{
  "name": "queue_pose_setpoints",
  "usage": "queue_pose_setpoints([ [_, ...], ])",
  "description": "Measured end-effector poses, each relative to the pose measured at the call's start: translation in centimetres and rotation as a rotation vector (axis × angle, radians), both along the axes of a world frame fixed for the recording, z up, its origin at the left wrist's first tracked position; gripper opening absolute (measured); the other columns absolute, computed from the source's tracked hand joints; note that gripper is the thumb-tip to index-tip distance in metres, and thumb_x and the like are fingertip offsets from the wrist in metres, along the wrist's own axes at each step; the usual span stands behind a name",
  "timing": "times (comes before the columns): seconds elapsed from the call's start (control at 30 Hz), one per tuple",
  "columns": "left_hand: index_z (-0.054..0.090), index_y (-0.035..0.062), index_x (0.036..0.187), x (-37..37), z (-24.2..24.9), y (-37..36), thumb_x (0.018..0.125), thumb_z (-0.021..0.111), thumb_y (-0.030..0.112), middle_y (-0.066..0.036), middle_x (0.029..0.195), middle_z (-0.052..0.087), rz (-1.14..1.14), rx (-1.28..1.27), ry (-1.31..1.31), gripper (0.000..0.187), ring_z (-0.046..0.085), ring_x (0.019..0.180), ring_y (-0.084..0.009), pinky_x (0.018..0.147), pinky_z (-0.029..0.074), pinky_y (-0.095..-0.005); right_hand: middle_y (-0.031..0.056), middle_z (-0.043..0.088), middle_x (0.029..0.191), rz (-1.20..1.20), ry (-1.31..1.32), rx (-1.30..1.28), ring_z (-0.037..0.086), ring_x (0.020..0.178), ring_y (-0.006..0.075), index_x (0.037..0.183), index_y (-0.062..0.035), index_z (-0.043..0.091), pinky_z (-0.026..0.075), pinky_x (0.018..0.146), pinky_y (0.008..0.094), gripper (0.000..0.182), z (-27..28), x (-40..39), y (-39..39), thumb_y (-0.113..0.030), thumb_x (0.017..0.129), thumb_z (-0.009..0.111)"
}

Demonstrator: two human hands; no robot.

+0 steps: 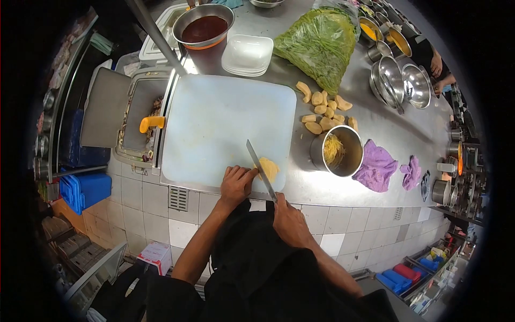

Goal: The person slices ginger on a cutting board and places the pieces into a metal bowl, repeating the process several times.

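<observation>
Head view: the right hand [287,220] grips a knife [260,169], slicing yellow ginger [269,167] at the cutting board's [214,123] near edge; the left hand [236,185] pins it. Next, probably, another steady cut.

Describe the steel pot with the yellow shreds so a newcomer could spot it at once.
Start at the big pale blue cutting board on the steel counter. Just past its right edge stands a round, open steel pot holding yellow shredded strips, between a loose pile of peeled yellow chunks and a crumpled purple cloth. Unlike the stacked steel bowls farther along, it is straight-walled and stands alone.
</observation>
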State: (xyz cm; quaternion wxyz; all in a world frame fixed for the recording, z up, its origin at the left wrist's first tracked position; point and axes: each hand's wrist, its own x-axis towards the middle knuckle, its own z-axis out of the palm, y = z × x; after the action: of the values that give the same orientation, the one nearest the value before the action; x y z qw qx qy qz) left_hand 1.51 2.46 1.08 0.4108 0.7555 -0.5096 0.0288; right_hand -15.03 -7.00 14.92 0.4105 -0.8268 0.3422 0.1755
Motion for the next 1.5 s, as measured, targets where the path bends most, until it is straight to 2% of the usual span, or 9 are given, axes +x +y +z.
queue_pose_setpoints([
  [0.27, 0.071, 0.0068, 0.098, 0.2, 0.1, 0.2, 0.082, 0.069, -0.001, -0.005, 0.081, 0.064, -0.014, 0.014, -0.01, 0.018, 0.059, 0.074, -0.0232, 0.069, 0.041, -0.0372, 0.0329, 0.064, 0.099, -0.013, -0.118, -0.053, 0.065, 0.082, 0.0551, 0.125, 0.0033, 0.041, 0.052, 0.075, 0.0614, 0.034, -3.1, 1.0, 0.2, -0.001, 0.092, 0.049],
  [0.33, 0.071, 0.0077, 0.096, 0.1, 0.1, 0.2, 0.081, 0.07, -0.002, -0.004, 0.086, 0.067, -0.011, 0.005, 0.0, 0.018, 0.062, 0.077, -0.0228, 0.07, 0.043, -0.0363, 0.032, 0.064, 0.097, -0.015, -0.143, -0.069, 0.065, 0.082, 0.0547, 0.123, 0.0028, 0.041, 0.052, 0.074, 0.0611, 0.033, -3.9, 1.5, 0.1, 0.0, 0.092, 0.049],
  [0.4, 0.071, 0.0079, 0.095, -0.1, 0.0, 0.2, 0.08, 0.071, -0.002, -0.004, 0.089, 0.069, -0.005, -0.044, 0.0, 0.018, 0.064, 0.079, -0.0223, 0.072, 0.044, -0.0359, 0.0344, 0.065, 0.093, -0.017, -0.228, -0.095, 0.063, 0.08, 0.0557, 0.118, 0.0032, 0.04, 0.048, 0.07, 0.0636, 0.019, -4.5, 2.0, 0.1, -0.007, 0.103, 0.045],
  [0.43, 0.071, 0.008, 0.095, 0.0, 0.0, 0.2, 0.08, 0.072, -0.002, -0.003, 0.092, 0.071, 0.009, -0.09, -0.003, 0.018, 0.066, 0.081, -0.0219, 0.073, 0.045, -0.0354, 0.0344, 0.065, 0.093, -0.016, -0.234, -0.097, 0.063, 0.08, 0.0557, 0.118, 0.0032, 0.04, 0.048, 0.07, 0.0636, 0.019, -4.8, 2.1, 0.1, -0.007, 0.103, 0.045],
  [0.5, 0.071, 0.0079, 0.094, -0.2, -0.2, 0.5, 0.079, 0.073, -0.003, -0.004, 0.094, 0.072, 0.008, -0.095, 0.004, 0.018, 0.068, 0.083, -0.0213, 0.074, 0.046, -0.0353, 0.0295, 0.064, 0.092, -0.001, -0.173, -0.111, 0.065, 0.077, 0.0532, 0.122, 0.0022, 0.042, 0.053, 0.07, 0.0605, 0.031, -5.3, 1.9, 0.2, -0.001, 0.092, 0.05],
  [0.67, 0.072, 0.0075, 0.094, -0.1, -0.3, 0.4, 0.079, 0.073, -0.004, -0.005, 0.095, 0.074, 0.006, -0.115, 0.024, 0.018, 0.07, 0.085, -0.0202, 0.075, 0.047, -0.0355, 0.0296, 0.065, 0.092, 0.002, -0.218, -0.152, 0.065, 0.076, 0.0528, 0.123, 0.0027, 0.044, 0.053, 0.07, 0.0606, 0.03, -5.8, 1.5, 0.3, -0.002, 0.093, 0.048],
  [1.0, 0.071, 0.0055, 0.1, -0.1, -0.6, 0.5, 0.08, 0.073, -0.004, -0.006, 0.097, 0.074, -0.011, -0.075, -0.009, 0.022, 0.069, 0.084, -0.0215, 0.075, 0.048, -0.0353, 0.0332, 0.066, 0.098, 0.004, -0.135, -0.06, 0.065, 0.08, 0.0545, 0.126, 0.0045, 0.045, 0.052, 0.073, 0.0616, 0.032, -0.8, 0.3, -0.1, -0.001, 0.094, 0.045],
  [1.5, 0.072, 0.0063, 0.099, -0.1, -0.6, 0.5, 0.081, 0.075, -0.002, -0.005, 0.098, 0.074, 0.001, -0.068, -0.013, 0.02, 0.069, 0.084, -0.0206, 0.076, 0.048, -0.0347, 0.0339, 0.066, 0.102, 0.012, -0.063, -0.024, 0.064, 0.082, 0.0558, 0.131, 0.0029, 0.043, 0.051, 0.077, 0.0644, 0.038, 0.5, -0.9, -0.1, -0.003, 0.094, 0.045],
])
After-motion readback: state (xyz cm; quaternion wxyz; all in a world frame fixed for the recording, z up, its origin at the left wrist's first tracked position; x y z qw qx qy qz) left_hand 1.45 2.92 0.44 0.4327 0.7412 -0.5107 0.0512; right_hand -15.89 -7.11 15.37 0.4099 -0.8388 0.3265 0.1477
